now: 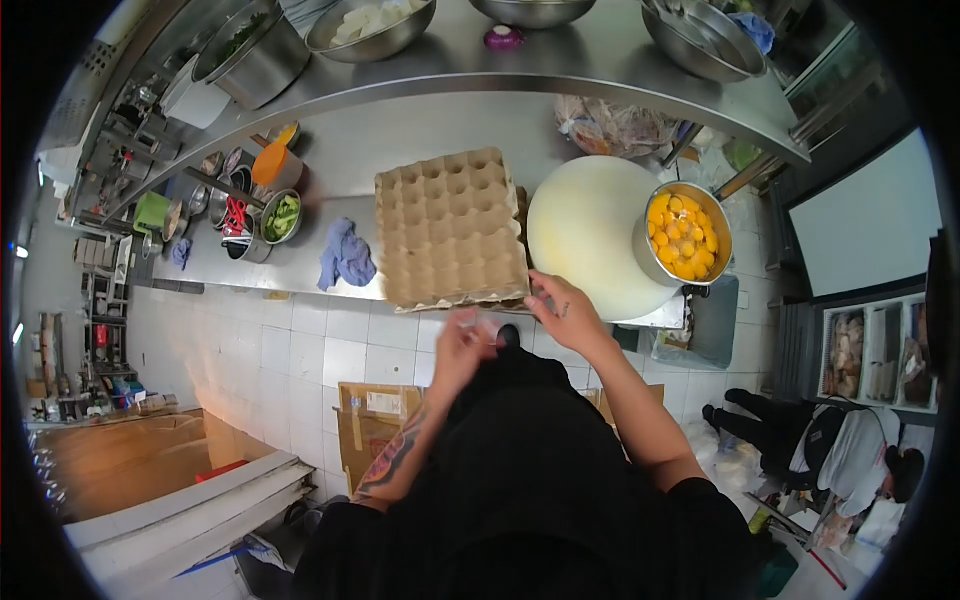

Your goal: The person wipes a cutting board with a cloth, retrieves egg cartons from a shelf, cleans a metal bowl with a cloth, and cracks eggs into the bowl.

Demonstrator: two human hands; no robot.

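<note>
A stack of brown cardboard egg trays rests on the steel counter, its front edge reaching over the counter's edge. The hollows on top hold no eggs. My right hand is at the stack's front right corner, thumb and fingers closed on the tray edge. In front of the stack, my left hand is curled and smeared by motion; whether it holds anything is unclear. Right of the trays lies a round white cutting board. A metal pot holding several cracked egg yolks stands at the board's right side.
A blue cloth lies left of the trays, near a bowl of cut greens and an orange container. Above runs a steel shelf with bowls and a red onion. Another person is at lower right.
</note>
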